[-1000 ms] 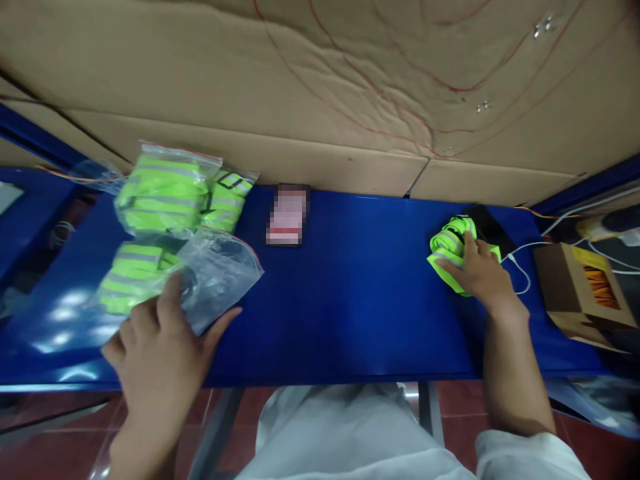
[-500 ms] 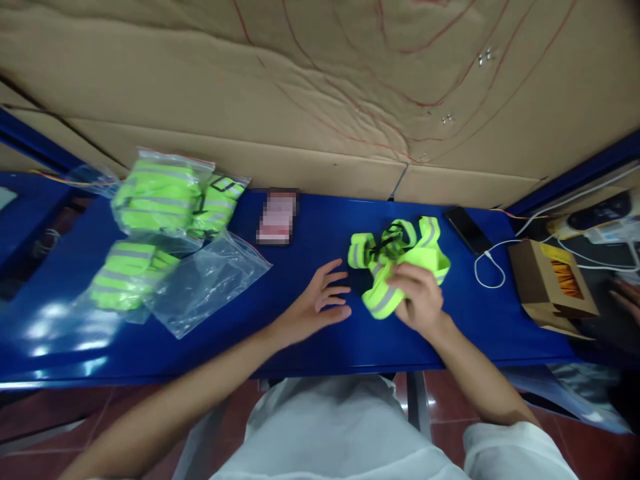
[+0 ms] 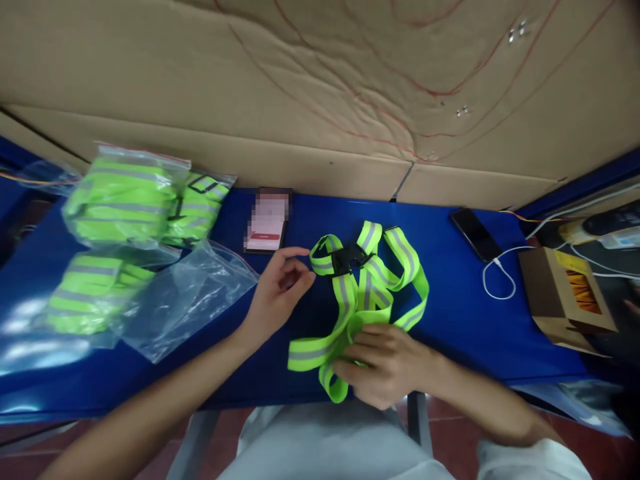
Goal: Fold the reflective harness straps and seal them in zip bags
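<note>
A tangle of neon yellow-green reflective straps [image 3: 345, 303] with a grey stripe, looking like a reflective harness, lies loosely spread before me. My right hand [image 3: 383, 363] is closed on its near part, close to the table's front edge. A black plastic buckle [image 3: 350, 259] shows at the top left of the straps. Just left of the buckle, my left hand [image 3: 283, 287] has its fingers curved and apart, with the fingertips at the edge of a strap loop. Whether they touch the loop is hard to tell.
Clear bags of folded yellow-green straps [image 3: 125, 193] lie at the left, beside a flat clear plastic bag [image 3: 195, 300]. A phone with a lit screen [image 3: 269, 223] sits at the back. A dark phone [image 3: 475, 233] on a white cable and a cardboard box [image 3: 565, 293] are at the right.
My right hand has drawn the straps toward me, and the bundle has spread out with its buckle now showing. My left hand has shifted left, its fingers now more curved.
</note>
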Action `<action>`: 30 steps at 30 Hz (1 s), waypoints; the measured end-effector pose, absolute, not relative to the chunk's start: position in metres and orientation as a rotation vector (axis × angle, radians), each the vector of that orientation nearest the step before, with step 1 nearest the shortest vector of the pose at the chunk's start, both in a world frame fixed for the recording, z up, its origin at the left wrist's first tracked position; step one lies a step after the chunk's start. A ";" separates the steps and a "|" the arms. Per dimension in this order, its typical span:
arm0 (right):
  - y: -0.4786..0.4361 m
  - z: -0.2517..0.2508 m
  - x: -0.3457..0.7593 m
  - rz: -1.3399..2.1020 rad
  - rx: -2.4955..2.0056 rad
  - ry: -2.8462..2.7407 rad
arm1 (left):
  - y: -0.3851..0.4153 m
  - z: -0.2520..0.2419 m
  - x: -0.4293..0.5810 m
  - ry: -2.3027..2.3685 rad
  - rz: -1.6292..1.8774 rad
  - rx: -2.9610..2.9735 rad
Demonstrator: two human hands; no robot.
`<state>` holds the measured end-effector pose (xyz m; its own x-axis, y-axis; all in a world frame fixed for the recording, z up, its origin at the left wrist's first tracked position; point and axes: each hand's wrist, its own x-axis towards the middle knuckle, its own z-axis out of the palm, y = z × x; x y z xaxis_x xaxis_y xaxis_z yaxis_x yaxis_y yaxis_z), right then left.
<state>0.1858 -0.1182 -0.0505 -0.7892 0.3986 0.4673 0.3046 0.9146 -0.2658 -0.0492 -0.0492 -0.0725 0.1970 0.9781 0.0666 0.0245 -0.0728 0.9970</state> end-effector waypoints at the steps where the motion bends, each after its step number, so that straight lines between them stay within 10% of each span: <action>1: -0.117 -0.050 0.189 0.279 -0.539 -2.517 | -0.048 -0.072 -0.052 1.127 1.155 1.545; 10: -0.082 -0.039 0.225 -0.143 -1.532 -2.134 | -0.059 -0.073 -0.046 1.000 0.575 2.712; 20: -0.075 -0.070 0.215 0.354 -1.636 -2.287 | -0.063 -0.076 -0.043 0.849 1.025 2.553; 30: -0.088 -0.064 0.199 0.347 -1.419 -2.093 | -0.064 -0.084 -0.035 1.144 0.734 2.546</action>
